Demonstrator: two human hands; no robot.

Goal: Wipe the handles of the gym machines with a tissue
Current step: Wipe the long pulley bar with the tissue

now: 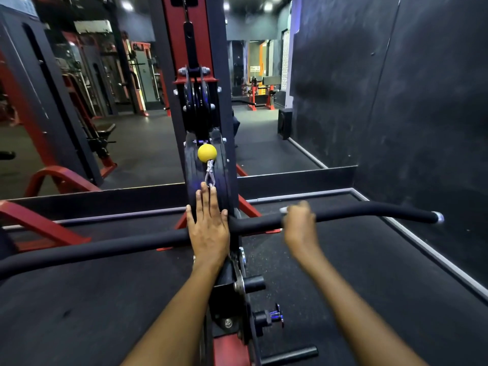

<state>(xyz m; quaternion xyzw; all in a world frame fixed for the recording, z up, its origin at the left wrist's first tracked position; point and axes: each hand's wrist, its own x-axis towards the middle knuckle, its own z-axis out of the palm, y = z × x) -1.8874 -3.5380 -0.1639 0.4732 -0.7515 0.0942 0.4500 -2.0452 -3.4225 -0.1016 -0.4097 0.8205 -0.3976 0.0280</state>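
a red machine frame (pixel 39 223) angles across the floor at the far left of a dim gym, with more red and black machines (pixel 87 107) behind it. a long black padded bar (pixel 105 247), the handle of a cable machine, runs across the scene from the lower left edge to a metal-capped end (pixel 437 216) at the right. near its middle the person's left hand (pixel 208 228) lies flat, fingers straight and together, palm over the bar and fingertips (pixel 204 191) pointing up toward the black weight stack (pixel 208 167); the fingertips reach the steel cable loop (pixel 210 175) that hangs from a yellow ball stopper (pixel 207 153). above the ball, black pulleys (pixel 196 101) sit on the red and black upright (pixel 182 43). below the bar, the machine's black post with its pins and a bolt (pixel 266 318) stands between the two forearms. just right of centre the right hand (pixel 299 225), blurred, curls over the right half of the bar, fingers wrapped around it; a small white edge of tissue (pixel 284 210) shows at the upper left of the fingers, pressed against the padding. a dark rubber floor mat (pixel 369 273) with a pale border spreads beneath, and a dark wall (pixel 422 88) closes the right side.
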